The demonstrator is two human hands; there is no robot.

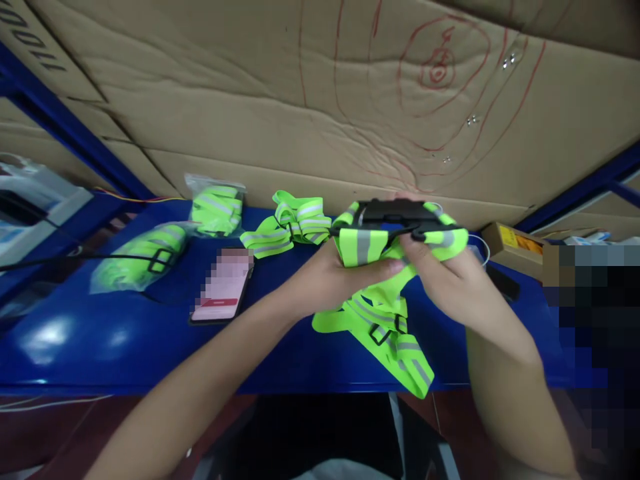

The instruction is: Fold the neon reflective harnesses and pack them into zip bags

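Observation:
A neon yellow-green reflective strap harness (365,247) with grey stripes is held up between my two hands above the blue table. My left hand (340,280) grips its left side, thumb lying along the strap. My right hand (435,267) pinches its right side near a wide black buckle (395,215), which spans the top of the harness. Lower straps (395,340) with small black slider buckles hang down to the table's front edge. The fingers behind the buckle are mostly hidden.
On the blue table (150,353) a phone (223,287) lies left of my hands. Behind it are another strap bundle (295,223) and two bagged bundles, one upright (217,210), one lying (145,257). A cardboard wall (225,87) closes the back; a small box (515,250) stands right.

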